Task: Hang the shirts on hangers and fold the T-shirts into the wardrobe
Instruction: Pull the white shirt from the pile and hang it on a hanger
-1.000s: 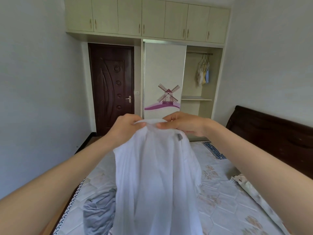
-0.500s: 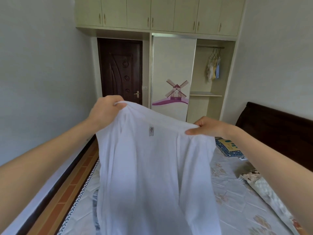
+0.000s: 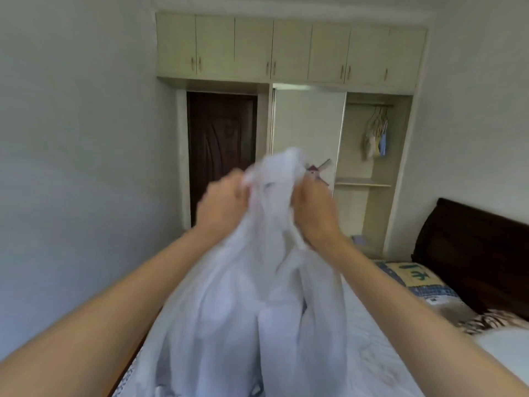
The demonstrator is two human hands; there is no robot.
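Between raised hands [image 3: 269, 207]: white shirt [image 3: 252, 296] gripped, hanging over bed [image 3: 372, 353]

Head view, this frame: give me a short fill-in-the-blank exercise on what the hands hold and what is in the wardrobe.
1. Both the left hand and the right hand grip a garment whose colour is ____.
2. The garment hangs down over the ____.
3. In the open wardrobe, clothes hang from the ____.

Missing words: white; bed; rail
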